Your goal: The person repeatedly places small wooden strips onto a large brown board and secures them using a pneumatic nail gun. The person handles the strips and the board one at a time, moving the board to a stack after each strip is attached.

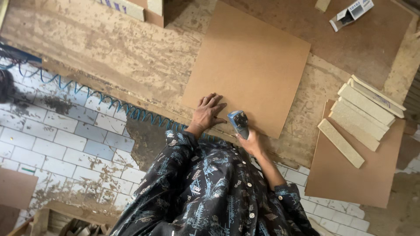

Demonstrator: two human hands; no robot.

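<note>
Pressing your left hand (209,112) flat, fingers spread, on the brown board (247,65), you have the blue tool (239,123) just beside it, seemingly gripped in your right hand (250,142) at the board's near edge.
</note>
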